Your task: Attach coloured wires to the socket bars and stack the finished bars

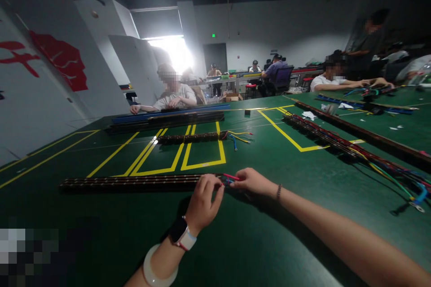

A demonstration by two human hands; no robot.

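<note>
A long dark strip (134,182) with rows of small bright dots lies across the green table (111,228) before me. My left hand (204,199) is closed in a pinch at its right end, and what sits between the fingertips is too small to make out. Thin coloured wires (227,180) come out of that end. Just to the right, my right hand (254,181) is closed on a thin red piece, perhaps a wire or sleeve (231,176), which points left toward the strip.
Beyond lies a shorter wired strip (191,137) among yellow tape lines (202,164). Bundled strips with wires (323,139) and a long dark bar (360,132) run along the right. Blue and black rails (168,116) lie at the far left, before a seated person (178,94).
</note>
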